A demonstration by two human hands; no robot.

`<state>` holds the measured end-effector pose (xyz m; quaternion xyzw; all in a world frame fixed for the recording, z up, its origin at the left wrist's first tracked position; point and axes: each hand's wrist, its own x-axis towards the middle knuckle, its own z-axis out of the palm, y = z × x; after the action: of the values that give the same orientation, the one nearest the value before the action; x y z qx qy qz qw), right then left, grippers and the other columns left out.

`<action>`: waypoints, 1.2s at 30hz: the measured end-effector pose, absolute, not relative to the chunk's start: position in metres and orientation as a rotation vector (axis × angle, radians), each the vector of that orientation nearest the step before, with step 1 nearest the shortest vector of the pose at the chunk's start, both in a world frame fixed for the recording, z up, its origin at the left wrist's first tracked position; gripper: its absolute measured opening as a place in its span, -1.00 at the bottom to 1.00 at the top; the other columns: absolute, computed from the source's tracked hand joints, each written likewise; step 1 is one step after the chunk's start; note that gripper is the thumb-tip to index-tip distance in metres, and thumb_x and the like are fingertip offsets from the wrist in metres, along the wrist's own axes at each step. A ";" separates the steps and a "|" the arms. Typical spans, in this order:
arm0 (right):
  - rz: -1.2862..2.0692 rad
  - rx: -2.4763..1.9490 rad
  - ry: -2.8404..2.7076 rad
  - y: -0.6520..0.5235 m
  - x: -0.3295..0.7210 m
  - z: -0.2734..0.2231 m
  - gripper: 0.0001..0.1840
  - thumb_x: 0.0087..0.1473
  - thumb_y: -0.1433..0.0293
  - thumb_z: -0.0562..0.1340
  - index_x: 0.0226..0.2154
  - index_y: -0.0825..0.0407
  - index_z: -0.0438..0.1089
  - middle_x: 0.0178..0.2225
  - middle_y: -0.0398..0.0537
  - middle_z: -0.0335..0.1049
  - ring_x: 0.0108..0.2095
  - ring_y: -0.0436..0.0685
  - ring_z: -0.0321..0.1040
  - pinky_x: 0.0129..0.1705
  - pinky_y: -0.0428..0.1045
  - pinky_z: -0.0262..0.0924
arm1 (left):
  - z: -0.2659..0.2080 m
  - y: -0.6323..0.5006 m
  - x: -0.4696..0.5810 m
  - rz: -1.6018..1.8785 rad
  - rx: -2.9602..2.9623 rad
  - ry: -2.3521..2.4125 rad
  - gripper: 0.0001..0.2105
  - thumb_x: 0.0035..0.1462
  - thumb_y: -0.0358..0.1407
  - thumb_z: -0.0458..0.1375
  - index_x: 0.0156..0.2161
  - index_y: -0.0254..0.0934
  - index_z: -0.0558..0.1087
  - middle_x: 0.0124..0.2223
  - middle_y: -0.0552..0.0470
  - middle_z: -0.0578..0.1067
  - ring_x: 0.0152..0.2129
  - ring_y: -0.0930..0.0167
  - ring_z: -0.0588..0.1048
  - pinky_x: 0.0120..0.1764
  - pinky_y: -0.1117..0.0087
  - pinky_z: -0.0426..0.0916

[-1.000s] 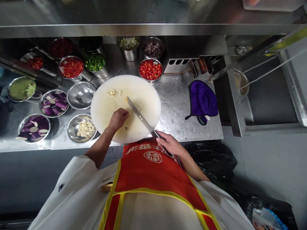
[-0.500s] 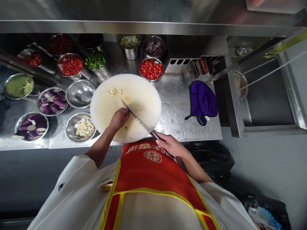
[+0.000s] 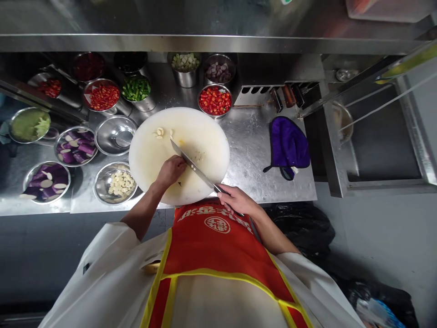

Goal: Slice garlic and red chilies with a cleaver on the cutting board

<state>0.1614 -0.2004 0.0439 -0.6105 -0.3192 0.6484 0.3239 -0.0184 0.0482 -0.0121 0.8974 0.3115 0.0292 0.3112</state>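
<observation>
My right hand (image 3: pixel 235 200) is closed around the dark handle of a long kitchen knife (image 3: pixel 201 175). Its blade slants up and left over a round white cutting board (image 3: pixel 153 180), and small pale pieces cling to it. Beside the blade, my left hand (image 3: pixel 172 169) is curled with fingertips down on the board, closed on what seems a garlic clove, mostly hidden by the fingers. A few peeled garlic cloves (image 3: pixel 159 133) lie at the board's upper left. Small pale bits (image 3: pixel 199 156) are scattered right of the blade.
Left of the board stand a steel bowl of garlic pieces (image 3: pixel 122 183), a bare steel bowl (image 3: pixel 111 130) and bowls of cut eggplant (image 3: pixel 80 150). Chopped red chilies (image 3: pixel 215 100) and green peppers (image 3: pixel 136 87) fill containers behind. A purple cloth (image 3: pixel 288 143) lies right; a steel shelf (image 3: pixel 218 43) overhangs.
The knife and my right hand have shifted slightly up and left. My left hand stays curled at nearly the same place on the board.
</observation>
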 end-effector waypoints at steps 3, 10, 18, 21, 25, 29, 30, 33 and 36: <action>1.711 -1.533 -0.752 -0.206 0.163 0.042 -0.51 0.27 0.01 0.15 0.02 0.03 0.34 -0.43 -0.22 0.26 -0.61 -0.09 0.22 -0.63 -0.16 0.20 | -0.018 0.041 -0.014 0.083 2.419 0.875 -0.86 0.18 -0.29 0.13 -0.27 -0.30 0.53 -0.23 -0.14 0.53 -0.24 0.21 0.50 -0.13 0.23 0.42; 1.719 -1.466 -0.606 -0.225 0.170 0.033 -0.45 0.21 -0.03 0.20 0.05 0.02 0.31 -0.40 -0.21 0.26 -0.59 -0.08 0.19 -0.65 -0.15 0.17 | -0.021 0.051 -0.026 0.131 2.516 1.042 -0.83 0.09 -0.47 0.08 -0.25 -0.31 0.50 -0.19 -0.19 0.52 -0.17 0.18 0.48 -0.08 0.20 0.41; 1.716 -1.466 -0.643 -0.224 0.171 0.028 -0.52 0.23 -0.02 0.19 -0.07 0.04 0.32 -0.40 -0.19 0.27 -0.58 -0.07 0.20 -0.62 -0.13 0.16 | -0.010 0.099 -0.094 0.209 2.192 1.313 -0.85 0.08 -0.32 0.16 -0.27 -0.27 0.56 -0.20 -0.11 0.59 -0.27 0.26 0.54 -0.13 0.28 0.43; 1.714 -1.468 -0.643 -0.223 0.171 0.028 -0.53 0.24 -0.02 0.18 -0.08 0.04 0.31 -0.40 -0.19 0.27 -0.59 -0.08 0.20 -0.61 -0.13 0.16 | -0.011 0.110 -0.117 0.358 1.906 1.435 -0.76 0.12 -0.22 0.13 -0.18 -0.28 0.56 -0.25 -0.07 0.61 -0.32 0.32 0.55 -0.20 0.33 0.45; 1.710 -1.464 -0.644 -0.223 0.170 0.028 -0.54 0.25 -0.01 0.18 -0.08 0.04 0.30 -0.41 -0.21 0.27 -0.59 -0.08 0.20 -0.60 -0.13 0.16 | -0.009 0.109 -0.129 0.341 1.846 1.523 -0.74 0.10 -0.23 0.14 -0.16 -0.29 0.56 -0.29 -0.05 0.60 -0.39 0.35 0.54 -0.27 0.35 0.44; 1.710 -1.444 -0.627 -0.225 0.169 0.026 -0.54 0.25 0.01 0.18 -0.05 0.03 0.30 -0.41 -0.21 0.27 -0.59 -0.08 0.20 -0.60 -0.13 0.16 | -0.006 0.093 -0.118 0.119 2.164 1.389 -0.80 0.07 -0.26 0.22 -0.20 -0.26 0.59 -0.17 -0.10 0.59 -0.29 0.28 0.54 -0.18 0.31 0.42; 1.711 -1.441 -0.618 -0.225 0.169 0.026 -0.54 0.25 0.01 0.19 -0.05 0.03 0.30 -0.41 -0.21 0.28 -0.59 -0.08 0.20 -0.60 -0.13 0.17 | -0.006 0.088 -0.112 0.106 2.214 1.370 -0.80 0.08 -0.27 0.21 -0.19 -0.27 0.60 -0.16 -0.12 0.58 -0.27 0.26 0.53 -0.17 0.31 0.41; 1.715 -1.440 -0.600 -0.225 0.168 0.026 -0.54 0.24 0.00 0.19 -0.04 0.02 0.31 -0.40 -0.21 0.28 -0.59 -0.08 0.21 -0.61 -0.12 0.20 | -0.007 0.073 -0.097 0.115 2.281 1.330 -0.79 0.13 -0.31 0.16 -0.16 -0.29 0.59 -0.18 -0.14 0.57 -0.27 0.25 0.53 -0.16 0.30 0.41; 1.720 -1.440 -0.594 -0.225 0.166 0.027 -0.51 0.24 0.00 0.20 0.00 0.02 0.31 -0.40 -0.21 0.27 -0.60 -0.06 0.20 -0.63 -0.11 0.23 | -0.009 0.057 -0.084 0.127 2.292 1.208 -0.76 0.19 -0.35 0.08 -0.14 -0.29 0.58 -0.17 -0.13 0.57 -0.26 0.26 0.53 -0.15 0.29 0.41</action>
<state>0.1659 -0.2248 0.0268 -0.5691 -0.2346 0.6796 0.3990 -0.0842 0.0570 -0.0091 0.8506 0.4484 0.0471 0.2704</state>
